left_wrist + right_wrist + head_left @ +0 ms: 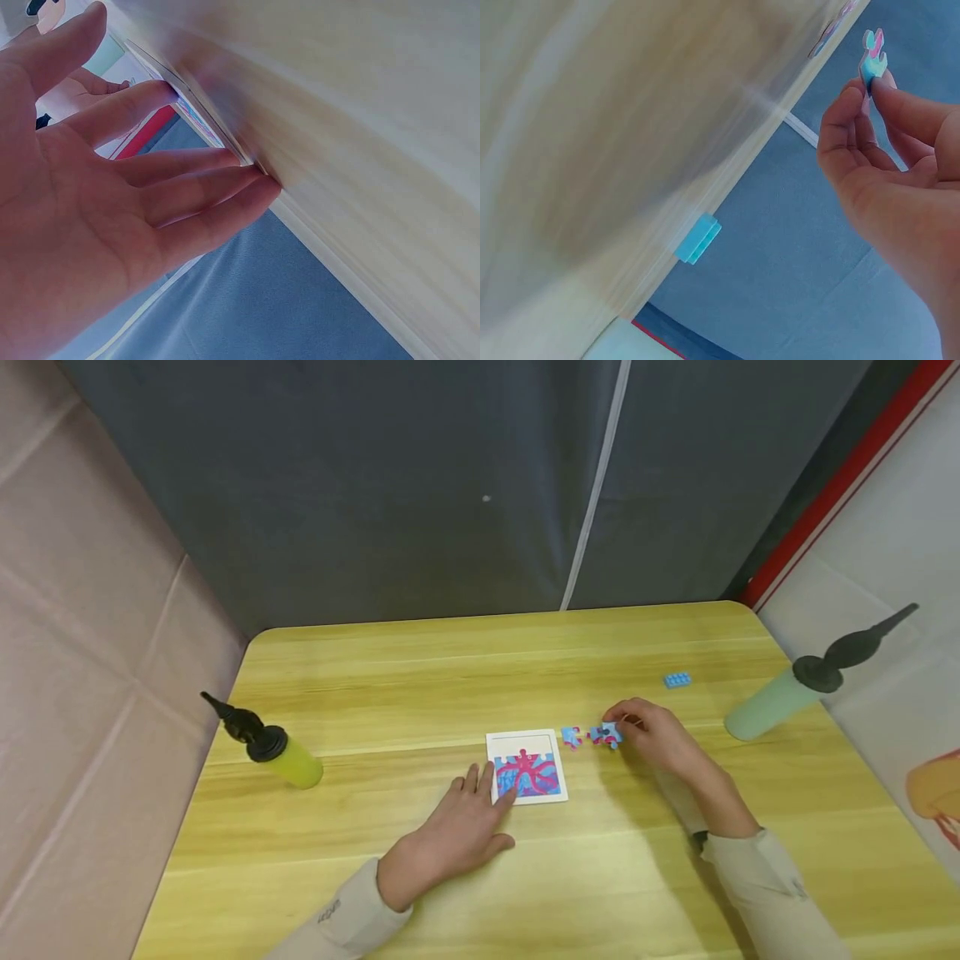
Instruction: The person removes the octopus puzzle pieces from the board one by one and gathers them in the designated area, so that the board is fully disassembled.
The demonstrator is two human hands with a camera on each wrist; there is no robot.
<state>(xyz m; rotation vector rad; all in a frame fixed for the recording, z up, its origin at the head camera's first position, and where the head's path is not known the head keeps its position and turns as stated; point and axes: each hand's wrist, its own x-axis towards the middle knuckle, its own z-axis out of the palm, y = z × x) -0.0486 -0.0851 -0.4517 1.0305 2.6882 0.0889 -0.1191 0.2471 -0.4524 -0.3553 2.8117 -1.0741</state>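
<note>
A square puzzle board (pixel 516 742) with a white border lies on the table, its lower part filled with pieces picturing a pink octopus on blue. My left hand (pixel 461 827) has its fingers stretched out, with fingertips touching the board's left side. In the left wrist view, the fingertips (pixel 259 180) meet the board's edge. My right hand (pixel 660 739) pinches a blue and pink puzzle piece (pixel 872 64) between thumb and fingers, raised above the table. Just right of the board lies a loose puzzle piece (pixel 572 738); another one appears partly covered by the held piece.
A blue toy brick (pixel 677 680) lies beyond my right hand. On the left stands a yellow bottle (pixel 296 764) with a black nozzle top, and on the right a pale green bottle (pixel 772 703) with a similar top. A dark curtain (pixel 375 493) hangs behind the table.
</note>
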